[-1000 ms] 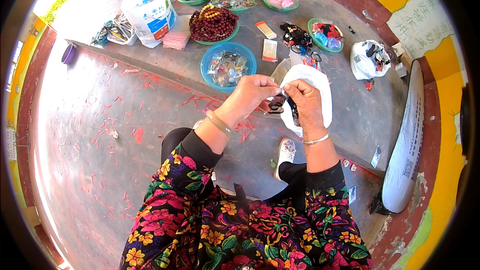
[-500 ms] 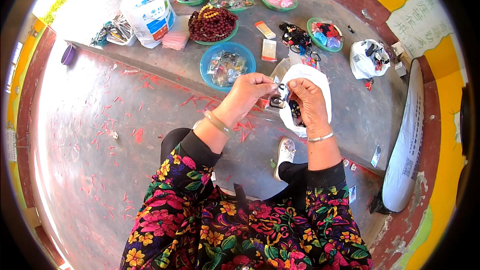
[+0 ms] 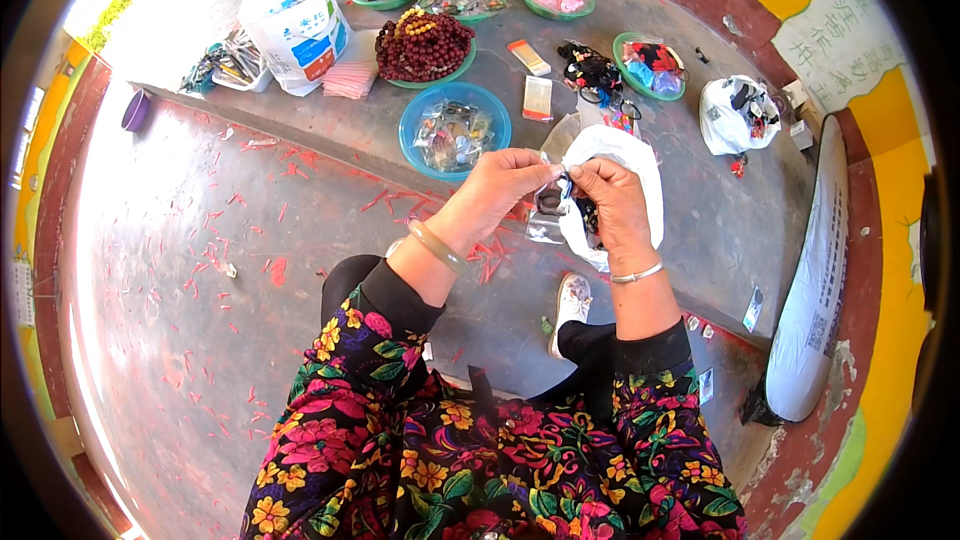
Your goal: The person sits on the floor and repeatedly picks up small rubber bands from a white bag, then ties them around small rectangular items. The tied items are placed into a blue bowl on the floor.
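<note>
My left hand and my right hand meet fingertip to fingertip, both closed in a pinch. Between and below them hangs a small clear plastic bag with something dark inside; the fingers cover its top. Just behind my right hand, an opened white plastic bag holds small black items, partly hidden by that hand. Left of my hands is a blue basin of small packets in clear plastic.
A green basin heaped with dark red beads, a white bucket-like bag and a pink stack lie farther back. Black cords and a white bag are at right. A raised ledge crosses the floor; red scraps litter the lower part.
My fingertips have come closer together at the top of the small clear bag. The dark content now hangs lower and left of my right fingers.
</note>
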`<state>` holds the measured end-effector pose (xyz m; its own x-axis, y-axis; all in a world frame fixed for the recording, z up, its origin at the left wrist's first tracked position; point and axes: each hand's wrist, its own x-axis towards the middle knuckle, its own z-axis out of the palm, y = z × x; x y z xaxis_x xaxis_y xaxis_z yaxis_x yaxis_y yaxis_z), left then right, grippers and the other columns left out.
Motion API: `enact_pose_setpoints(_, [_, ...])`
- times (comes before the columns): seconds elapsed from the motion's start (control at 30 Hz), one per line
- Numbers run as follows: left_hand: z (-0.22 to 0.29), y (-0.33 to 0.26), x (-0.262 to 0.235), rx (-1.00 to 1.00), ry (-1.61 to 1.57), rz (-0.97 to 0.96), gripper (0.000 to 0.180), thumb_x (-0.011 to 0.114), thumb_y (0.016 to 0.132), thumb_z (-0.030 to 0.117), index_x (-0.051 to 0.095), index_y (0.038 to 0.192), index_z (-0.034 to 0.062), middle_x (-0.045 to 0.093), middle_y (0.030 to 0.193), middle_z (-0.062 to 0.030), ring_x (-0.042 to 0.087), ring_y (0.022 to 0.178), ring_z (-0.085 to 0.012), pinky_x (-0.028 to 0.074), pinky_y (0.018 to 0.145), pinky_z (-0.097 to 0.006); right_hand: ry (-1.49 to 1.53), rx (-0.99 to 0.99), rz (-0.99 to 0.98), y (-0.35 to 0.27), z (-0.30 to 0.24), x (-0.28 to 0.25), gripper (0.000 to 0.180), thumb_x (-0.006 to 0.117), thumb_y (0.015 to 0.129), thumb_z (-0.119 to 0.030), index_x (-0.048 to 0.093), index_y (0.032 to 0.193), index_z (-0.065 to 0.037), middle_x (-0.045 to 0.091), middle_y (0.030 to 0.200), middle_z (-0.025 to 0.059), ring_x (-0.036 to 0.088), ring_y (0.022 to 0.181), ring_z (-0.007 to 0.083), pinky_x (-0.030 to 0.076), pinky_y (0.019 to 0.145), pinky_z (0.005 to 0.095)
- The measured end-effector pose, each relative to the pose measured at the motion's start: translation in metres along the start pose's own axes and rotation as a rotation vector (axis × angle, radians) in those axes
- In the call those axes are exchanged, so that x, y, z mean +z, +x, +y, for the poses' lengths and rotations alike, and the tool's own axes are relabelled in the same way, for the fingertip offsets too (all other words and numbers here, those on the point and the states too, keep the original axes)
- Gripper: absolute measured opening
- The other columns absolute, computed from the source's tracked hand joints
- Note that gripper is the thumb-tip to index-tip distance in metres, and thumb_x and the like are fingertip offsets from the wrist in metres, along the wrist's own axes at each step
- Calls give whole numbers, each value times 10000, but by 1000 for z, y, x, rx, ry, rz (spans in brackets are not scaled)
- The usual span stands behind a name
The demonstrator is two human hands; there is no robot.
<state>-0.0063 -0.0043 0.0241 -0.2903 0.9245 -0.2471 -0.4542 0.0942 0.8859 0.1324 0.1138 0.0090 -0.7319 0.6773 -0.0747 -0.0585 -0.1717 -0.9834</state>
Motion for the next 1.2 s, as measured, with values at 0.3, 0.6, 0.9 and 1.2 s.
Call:
enact_pose_setpoints(0.3, [-6, 3, -1, -79, -88, -7, 147, 587, 873, 163, 609, 844, 21, 561, 693, -1, 497, 506, -55, 403, 439, -175, -69, -39, -43, 1, 4, -1, 133, 654, 822, -109, 611, 761, 1, 570, 679, -21, 471, 623, 40, 387, 580, 197])
enact_pose_setpoints(0.6, [-16, 9, -8, -56, -318, 27, 134, 576, 857, 71, 592, 922, -45, 635, 915, -135, 643, 824, -206, 553, 734, -292, -35, -5, -32, 0, 3, 6, 140, 676, 808, -130, 628, 806, 2, 586, 708, -17, 486, 655, 39, 384, 595, 193])
enact_pose_setpoints(0.9, [-10, 5, -4, -91, -284, 15, 178, 579, 863, 115, 578, 961, -34, 637, 917, -136, 647, 814, -205, 550, 676, -276, -25, -30, -36, 1, 10, 3, 144, 666, 818, -139, 622, 780, -7, 575, 701, -29, 459, 642, 32, 365, 583, 188])
enact_pose_setpoints(1.2, [-10, 5, -4, -102, -267, -55, 192, 529, 905, 160, 577, 991, -5, 637, 914, -128, 647, 804, -184, 538, 603, -225, -66, -54, -37, 0, 7, 5, 163, 650, 835, -156, 613, 771, -12, 555, 691, -42, 452, 651, 28, 364, 586, 184])
